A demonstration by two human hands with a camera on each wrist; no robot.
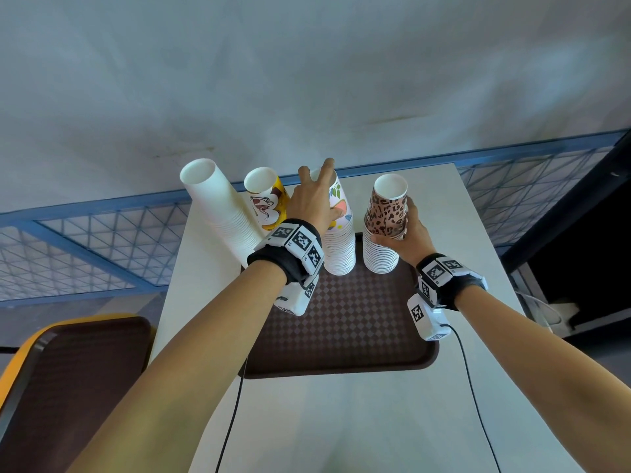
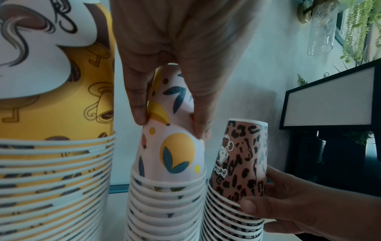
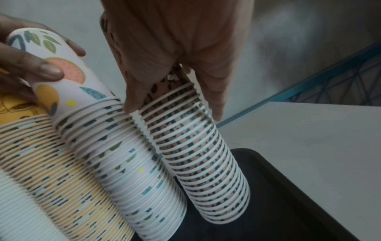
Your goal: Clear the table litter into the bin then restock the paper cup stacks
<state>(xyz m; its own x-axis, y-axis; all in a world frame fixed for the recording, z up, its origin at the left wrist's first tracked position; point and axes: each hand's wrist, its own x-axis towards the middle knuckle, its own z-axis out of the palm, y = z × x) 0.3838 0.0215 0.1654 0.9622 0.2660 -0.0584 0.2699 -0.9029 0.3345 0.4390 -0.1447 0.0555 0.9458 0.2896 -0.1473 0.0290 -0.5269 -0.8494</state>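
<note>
The fruit cup stack (image 1: 338, 240) is held by the left grip (image 1: 312, 199); the leopard cup stack (image 1: 384, 233) is held by the right grip (image 1: 406, 230).

Cafe-type spot: cup stacks (image 1: 341, 247) on serving tray (image 1: 358, 336).

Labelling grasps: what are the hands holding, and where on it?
Left hand grips the fruit-print stack's top cup by its sides. Right hand grips the leopard-print stack around its upper rims.
</note>
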